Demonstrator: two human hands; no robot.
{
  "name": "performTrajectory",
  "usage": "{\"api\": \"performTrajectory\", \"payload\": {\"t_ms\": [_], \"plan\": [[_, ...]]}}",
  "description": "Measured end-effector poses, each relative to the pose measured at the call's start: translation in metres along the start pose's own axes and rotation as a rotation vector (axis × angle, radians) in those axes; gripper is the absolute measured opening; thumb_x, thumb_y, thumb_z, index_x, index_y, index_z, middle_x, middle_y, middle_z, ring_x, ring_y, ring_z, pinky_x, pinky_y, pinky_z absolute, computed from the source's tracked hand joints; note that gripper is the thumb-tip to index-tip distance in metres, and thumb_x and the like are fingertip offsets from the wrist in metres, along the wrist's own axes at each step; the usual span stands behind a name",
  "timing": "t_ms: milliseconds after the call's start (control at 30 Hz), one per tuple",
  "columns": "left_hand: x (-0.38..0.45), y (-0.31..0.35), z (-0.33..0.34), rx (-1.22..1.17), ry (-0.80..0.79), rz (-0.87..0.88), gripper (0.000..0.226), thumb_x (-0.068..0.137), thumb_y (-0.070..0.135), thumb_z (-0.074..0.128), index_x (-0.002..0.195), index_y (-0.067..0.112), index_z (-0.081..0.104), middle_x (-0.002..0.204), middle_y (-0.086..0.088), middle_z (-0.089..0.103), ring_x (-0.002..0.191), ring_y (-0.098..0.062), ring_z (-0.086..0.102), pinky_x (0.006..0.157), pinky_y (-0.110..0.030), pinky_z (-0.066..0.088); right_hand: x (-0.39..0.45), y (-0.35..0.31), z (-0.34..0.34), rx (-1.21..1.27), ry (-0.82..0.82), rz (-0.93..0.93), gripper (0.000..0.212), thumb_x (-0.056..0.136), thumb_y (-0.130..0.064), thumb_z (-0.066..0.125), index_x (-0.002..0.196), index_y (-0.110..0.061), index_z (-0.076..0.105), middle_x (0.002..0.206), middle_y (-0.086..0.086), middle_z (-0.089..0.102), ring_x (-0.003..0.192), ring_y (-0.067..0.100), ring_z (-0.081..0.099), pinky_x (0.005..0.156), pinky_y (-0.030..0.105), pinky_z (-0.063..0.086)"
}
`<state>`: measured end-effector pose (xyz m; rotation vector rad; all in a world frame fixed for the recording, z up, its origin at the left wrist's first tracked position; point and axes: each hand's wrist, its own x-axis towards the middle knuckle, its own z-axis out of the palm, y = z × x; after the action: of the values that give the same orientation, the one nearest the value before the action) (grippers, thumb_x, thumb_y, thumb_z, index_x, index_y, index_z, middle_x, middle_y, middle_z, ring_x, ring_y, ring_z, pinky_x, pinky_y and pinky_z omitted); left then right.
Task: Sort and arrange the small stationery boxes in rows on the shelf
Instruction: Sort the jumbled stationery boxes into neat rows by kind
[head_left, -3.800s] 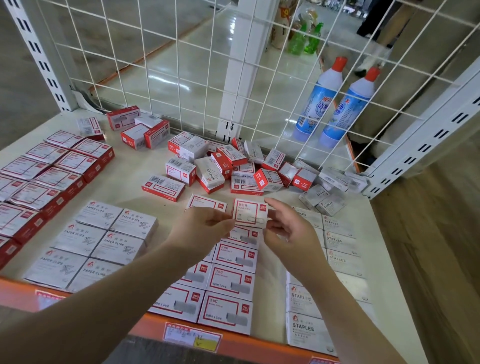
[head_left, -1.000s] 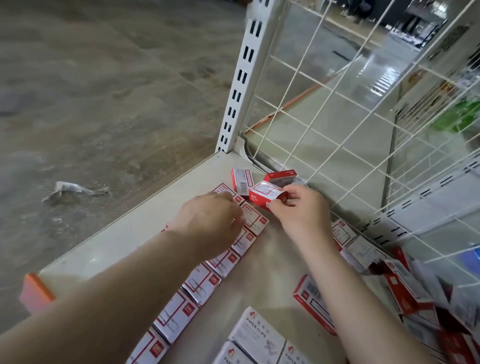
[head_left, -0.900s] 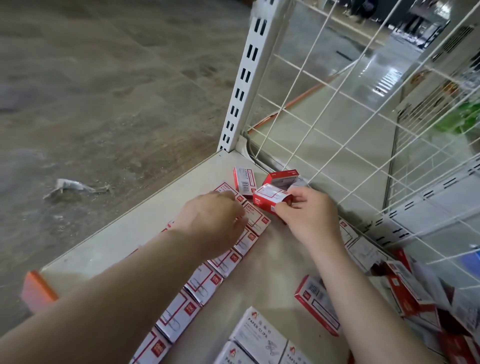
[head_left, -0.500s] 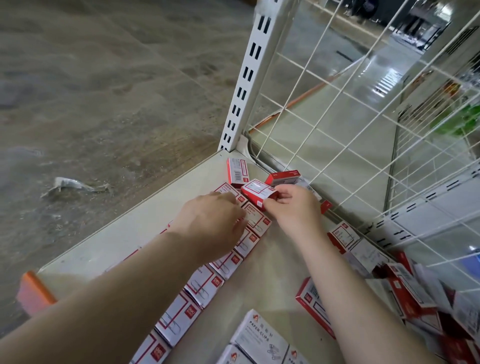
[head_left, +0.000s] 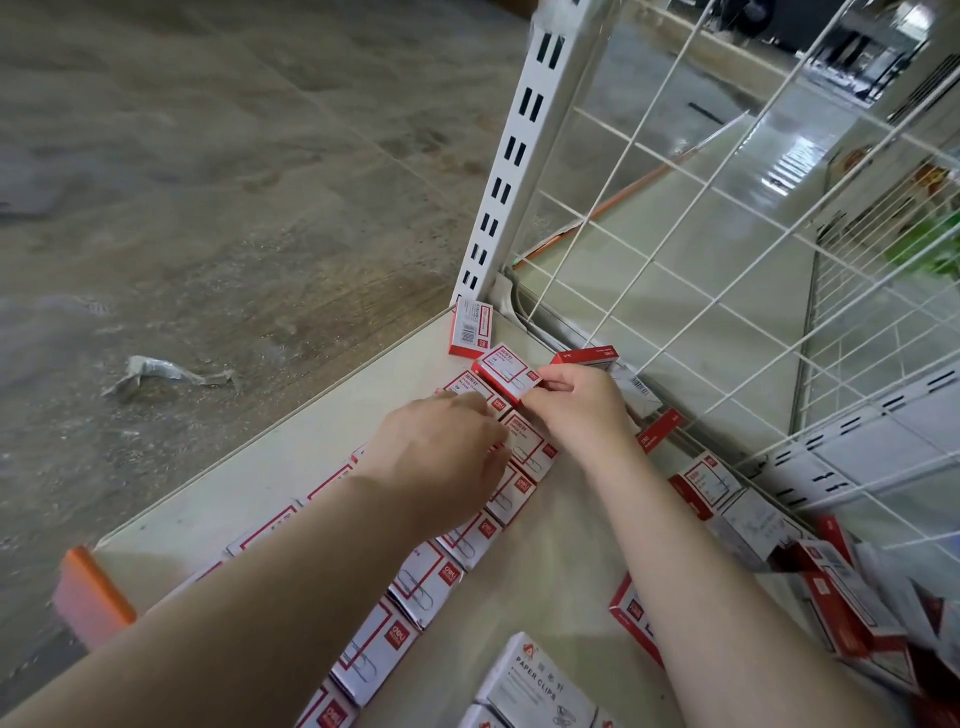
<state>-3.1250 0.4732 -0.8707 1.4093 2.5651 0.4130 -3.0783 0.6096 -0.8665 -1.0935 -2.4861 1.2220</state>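
At the shelf's (head_left: 291, 467) far corner, the right hand (head_left: 582, 410) pinches a red-and-white box (head_left: 506, 371) at the row's (head_left: 467, 540) far end, while the left hand's (head_left: 436, 462) relaxed fingers rest on the row.

Red-and-white box (head_left: 506, 371) tilted at far end of flat box row (head_left: 415, 582) on shelf (head_left: 260, 467).

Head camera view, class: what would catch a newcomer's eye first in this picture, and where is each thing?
First, the two hands meeting near the shelf's far corner: the right hand pinches a small red-and-white box at the far end of a row of matching boxes, while the left hand rests on that row. Next, the white wire grid behind the shelf, and a jumbled heap of boxes at the right.
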Motion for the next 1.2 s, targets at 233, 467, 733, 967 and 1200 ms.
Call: {"api": "performTrajectory", "payload": {"t_ms": [233, 467, 733, 967, 1200], "plan": [[0.0003, 0.0016, -0.0003, 0.000, 0.002, -0.003, 0.037, 0.096, 0.041, 0.031, 0.120, 0.028, 0.058, 0.124, 0.010, 0.051, 0.117, -0.012, 0.046, 0.092, -0.030, 0.045, 0.0028, 0.0014, 0.0024, -0.053, -0.007, -0.052, 0.035, 0.095, -0.017, 0.052, 0.130, -0.016, 0.054, 0.126, 0.000, 0.059, 0.110, 0.011, 0.055, 0.054, -0.002, 0.037], [0.0002, 0.0029, -0.0006, -0.010, 0.001, -0.008, 0.038, 0.097, 0.040, 0.030, 0.121, 0.028, 0.057, 0.124, 0.010, 0.051, 0.117, -0.012, 0.046, 0.091, -0.030, 0.045, 0.0024, 0.0012, 0.0035, -0.032, -0.040, -0.074, 0.034, 0.093, -0.014, 0.054, 0.127, -0.015, 0.057, 0.119, 0.002, 0.063, 0.086, 0.006, 0.056, 0.057, 0.006, 0.040], [-0.0006, 0.0034, 0.0000, -0.018, -0.009, -0.013, 0.038, 0.097, 0.039, 0.030, 0.122, 0.027, 0.056, 0.125, 0.009, 0.050, 0.116, -0.014, 0.047, 0.091, -0.034, 0.046, 0.0016, 0.0028, 0.0055, -0.035, -0.033, -0.081, 0.036, 0.093, -0.015, 0.055, 0.129, -0.013, 0.055, 0.124, 0.005, 0.061, 0.108, 0.016, 0.059, 0.089, 0.027, 0.050], [-0.0008, 0.0049, -0.0014, -0.029, -0.010, -0.020, 0.038, 0.097, 0.039, 0.030, 0.123, 0.026, 0.056, 0.126, 0.008, 0.050, 0.116, -0.013, 0.047, 0.092, -0.032, 0.045, 0.0051, 0.0016, 0.0021, -0.078, -0.069, -0.100, 0.035, 0.092, -0.014, 0.055, 0.127, -0.016, 0.057, 0.114, 0.001, 0.064, 0.089, 0.009, 0.058, 0.063, 0.009, 0.042], [-0.0044, 0.0047, 0.0003, -0.037, 0.003, -0.008, 0.038, 0.098, 0.038, 0.029, 0.127, 0.029, 0.052, 0.130, 0.009, 0.047, 0.119, -0.013, 0.045, 0.094, -0.032, 0.044, 0.0045, 0.0019, 0.0038, -0.110, -0.068, -0.102, 0.034, 0.094, -0.015, 0.052, 0.127, -0.018, 0.057, 0.112, -0.003, 0.064, 0.096, 0.012, 0.061, 0.067, 0.013, 0.046]]}}
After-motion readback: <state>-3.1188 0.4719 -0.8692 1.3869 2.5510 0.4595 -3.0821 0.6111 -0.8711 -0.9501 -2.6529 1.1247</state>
